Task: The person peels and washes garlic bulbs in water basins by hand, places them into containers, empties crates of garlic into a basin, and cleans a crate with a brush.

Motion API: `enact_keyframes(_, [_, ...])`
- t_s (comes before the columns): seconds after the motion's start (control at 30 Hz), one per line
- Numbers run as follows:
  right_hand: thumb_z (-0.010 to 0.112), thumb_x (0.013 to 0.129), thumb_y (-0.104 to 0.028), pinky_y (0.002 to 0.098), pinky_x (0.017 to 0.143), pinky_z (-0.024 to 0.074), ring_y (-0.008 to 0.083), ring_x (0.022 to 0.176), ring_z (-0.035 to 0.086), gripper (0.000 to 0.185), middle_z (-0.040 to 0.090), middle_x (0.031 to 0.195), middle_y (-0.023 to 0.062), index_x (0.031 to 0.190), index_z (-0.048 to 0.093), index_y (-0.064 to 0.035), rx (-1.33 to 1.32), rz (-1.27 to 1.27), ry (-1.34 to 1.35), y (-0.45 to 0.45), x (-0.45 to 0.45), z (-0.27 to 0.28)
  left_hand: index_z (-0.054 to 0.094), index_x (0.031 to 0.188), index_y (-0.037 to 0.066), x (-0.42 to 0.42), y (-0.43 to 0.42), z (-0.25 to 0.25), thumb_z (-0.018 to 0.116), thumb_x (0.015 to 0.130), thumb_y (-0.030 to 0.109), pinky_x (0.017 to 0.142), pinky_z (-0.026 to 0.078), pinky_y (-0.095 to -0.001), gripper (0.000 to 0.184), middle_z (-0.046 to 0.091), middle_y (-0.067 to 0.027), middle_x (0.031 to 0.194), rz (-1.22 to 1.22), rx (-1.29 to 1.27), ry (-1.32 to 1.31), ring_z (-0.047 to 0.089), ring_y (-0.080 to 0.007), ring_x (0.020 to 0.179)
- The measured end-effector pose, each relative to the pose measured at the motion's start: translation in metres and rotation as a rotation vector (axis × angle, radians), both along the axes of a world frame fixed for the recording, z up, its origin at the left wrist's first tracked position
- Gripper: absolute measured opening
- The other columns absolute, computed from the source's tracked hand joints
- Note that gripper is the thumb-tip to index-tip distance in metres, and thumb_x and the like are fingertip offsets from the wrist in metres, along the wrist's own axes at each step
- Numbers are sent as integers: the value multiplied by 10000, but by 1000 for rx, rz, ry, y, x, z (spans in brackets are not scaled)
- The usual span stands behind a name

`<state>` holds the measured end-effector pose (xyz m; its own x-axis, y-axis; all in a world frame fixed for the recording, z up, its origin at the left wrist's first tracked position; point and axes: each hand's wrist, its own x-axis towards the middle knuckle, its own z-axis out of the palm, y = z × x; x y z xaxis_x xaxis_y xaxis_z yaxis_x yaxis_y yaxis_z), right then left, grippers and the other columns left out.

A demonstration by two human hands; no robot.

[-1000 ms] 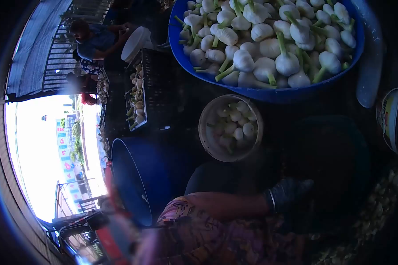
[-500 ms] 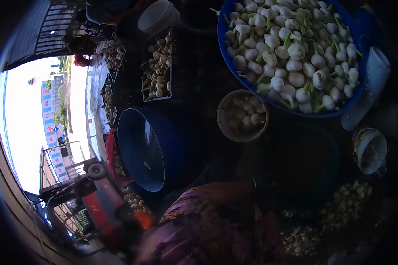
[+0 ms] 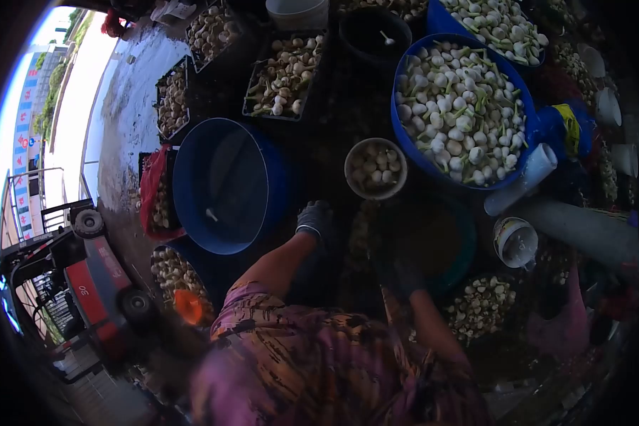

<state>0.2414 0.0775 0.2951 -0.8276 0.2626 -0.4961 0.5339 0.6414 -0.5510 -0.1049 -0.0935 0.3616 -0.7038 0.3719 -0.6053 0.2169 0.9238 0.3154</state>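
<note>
My left hand [image 3: 314,219], in a grey glove, is held low between the large blue tub [image 3: 268,174] and a small bucket [image 3: 348,170] of peeled garlic bulbs. Dim light hides how its fingers are set. A single garlic bulb [image 3: 212,215] with its stem lies inside the blue tub. In deep shadow, my right hand [image 3: 406,280], wearing a dark glove, is beside a dark green tub [image 3: 468,245]; its fingers cannot be made out. Beyond the small bucket stands a wide blue basin [image 3: 397,135] heaped with white garlic bulbs [image 3: 461,113].
Crates of garlic [image 3: 284,74] stand ahead and to the left. Cut garlic pieces [image 3: 481,307] lie in a pile right of my right arm. A white pail [image 3: 516,243] is tipped near a grey pipe [image 3: 582,231]. A red forklift [image 3: 85,291] stands at left.
My view has shifted and tilted, so more of the basins and floor shows. My left forearm now reaches forward beside the blue tub, and its gloved hand shows clearly apart from the shadow.
</note>
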Motion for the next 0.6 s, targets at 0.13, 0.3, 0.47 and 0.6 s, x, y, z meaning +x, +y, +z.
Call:
enact_keyframes(0.13, [608, 917, -273, 387, 843, 501, 305, 925, 643, 262, 669, 972, 155, 1058, 612, -51, -39, -164, 24, -4, 8, -4, 602, 1166, 115, -22, -92, 15, 589, 856, 355, 942, 459, -478, 392, 576, -194, 1206, 221, -161, 57, 568, -386, 1115])
enact_keyframes(0.3, [612, 938, -296, 303, 660, 503, 145, 703, 594, 231, 655, 879, 57, 989, 618, -70, -236, -418, 2, 4, -51, 60, 455, 1350, 90, -63, -146, 3, 598, 850, 376, 1065, 356, -449, 594, 484, -143, 1363, 347, -343, 49, 451, -338, 1285])
enact_keyframes(0.47, [614, 943, -300, 254, 524, 441, 89, 610, 535, 200, 591, 776, -14, 932, 604, -100, -450, -784, -365, 13, -132, 73, 299, 1475, 61, -113, -159, -29, 592, 858, 404, 1155, 233, -406, 764, 329, -149, 1516, 366, -406, -174, 292, -296, 1417])
enact_keyframes(0.6, [596, 954, -289, 244, 490, 417, 72, 595, 523, 173, 567, 757, -27, 940, 593, -117, -424, -889, -468, 11, -233, 113, 212, 1514, 54, -130, -165, -52, 592, 857, 408, 1181, 198, -381, 837, 274, -153, 1551, 478, -372, -395, 241, -285, 1446])
